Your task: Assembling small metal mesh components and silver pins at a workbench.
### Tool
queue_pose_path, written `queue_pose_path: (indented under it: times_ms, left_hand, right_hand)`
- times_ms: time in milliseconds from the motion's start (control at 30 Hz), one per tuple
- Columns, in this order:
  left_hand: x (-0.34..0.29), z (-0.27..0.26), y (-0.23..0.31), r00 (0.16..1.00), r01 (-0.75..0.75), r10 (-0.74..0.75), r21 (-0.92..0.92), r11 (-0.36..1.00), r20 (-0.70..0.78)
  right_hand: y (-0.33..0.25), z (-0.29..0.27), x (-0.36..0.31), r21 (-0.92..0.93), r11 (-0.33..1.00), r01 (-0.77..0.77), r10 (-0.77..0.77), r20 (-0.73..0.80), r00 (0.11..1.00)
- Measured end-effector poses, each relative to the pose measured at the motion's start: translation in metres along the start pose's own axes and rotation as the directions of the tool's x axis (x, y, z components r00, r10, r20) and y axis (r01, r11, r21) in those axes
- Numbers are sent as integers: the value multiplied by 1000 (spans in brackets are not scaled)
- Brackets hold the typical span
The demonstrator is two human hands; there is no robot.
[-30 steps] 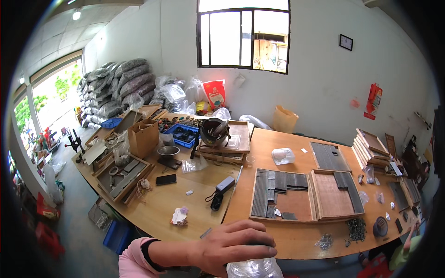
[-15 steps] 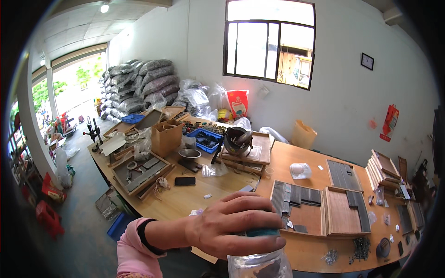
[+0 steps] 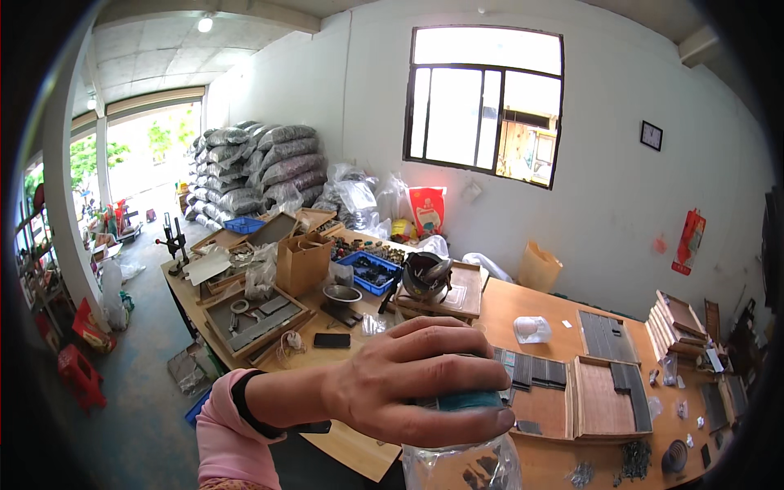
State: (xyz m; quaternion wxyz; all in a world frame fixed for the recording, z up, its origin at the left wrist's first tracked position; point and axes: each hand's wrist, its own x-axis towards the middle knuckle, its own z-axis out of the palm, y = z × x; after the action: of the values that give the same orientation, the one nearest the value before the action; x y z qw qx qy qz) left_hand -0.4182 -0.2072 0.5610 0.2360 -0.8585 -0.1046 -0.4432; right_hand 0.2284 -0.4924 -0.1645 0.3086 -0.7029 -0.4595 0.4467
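Near the lower edge of the view, a teal object [image 3: 469,400] is sitting between the thumb and fingers of the left hand [image 3: 433,380], which is gripping it, with a clear plastic bag [image 3: 469,467] of dark pieces showing directly below. Beyond the fingertips, wooden trays [image 3: 590,396] of grey strips [image 3: 547,371] are lying side by side, their raised frames bordering the room to the right. Farther out, open tabletop [image 3: 502,314] is separating them from a clear tub [image 3: 532,329], while a dark phone [image 3: 332,340] is resting left of the knuckles.

Pink slv [image 3: 230,431] (blk wristband [image 3: 247,410])
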Motion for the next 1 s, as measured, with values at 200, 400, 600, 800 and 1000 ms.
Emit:
queue_pose_path:
  times_ms: [200, 400, 600, 800, 1000]
  left_hand:
    - [9, -5, -6, 999, -43, 43, 7, 999, 23]
    - [2, -8, -13, 999, -43, 43, -3, 999, 27]
    - [12, 0, -21, 998, -46, 45, 6, 999, 37]
    - [9, 0, -23, 998, -45, 44, 10, 999, 42]
    - [14, 5, -25, 998, -44, 44, -4, 999, 34]
  right_hand:
    - [4, 20, 12, 22, 1000, 11, -11, -14, 1000]
    - [5, 30, -1, 22, 1000, -7, 8, -37, 999]
    - [-1, 33, 1, 30, 999, -20, 22, -44, 999]
    - [1, 36, 1, 28, 999, -29, 31, -54, 998]
    - [3, 30, 4, 23, 999, -37, 38, -62, 997]
